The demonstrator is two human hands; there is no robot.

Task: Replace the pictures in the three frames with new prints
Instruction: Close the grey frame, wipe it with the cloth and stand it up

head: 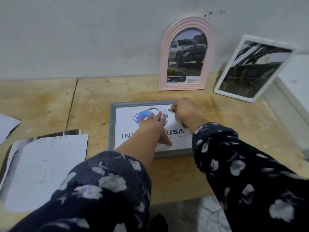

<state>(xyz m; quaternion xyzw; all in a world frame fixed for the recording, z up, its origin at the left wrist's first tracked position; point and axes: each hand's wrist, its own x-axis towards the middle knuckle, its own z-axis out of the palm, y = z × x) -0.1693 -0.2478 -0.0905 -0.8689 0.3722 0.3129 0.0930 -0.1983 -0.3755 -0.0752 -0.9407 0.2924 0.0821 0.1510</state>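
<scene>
Grey frame (111,128), lettering partly hand-covered

At my 12 o'clock stands a grey wall (83,39), marked with dark specks (209,14) toward 1 o'clock. Under my arms lies a stained plywood table (50,101), its panel seam (71,104) running at 10 o'clock.

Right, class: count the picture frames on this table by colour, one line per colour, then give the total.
Pink arched frame, leaning on the wall: 1
White frame, leaning: 1
Grey frame, lying flat under both hands: 1
Total: 3 frames
</scene>
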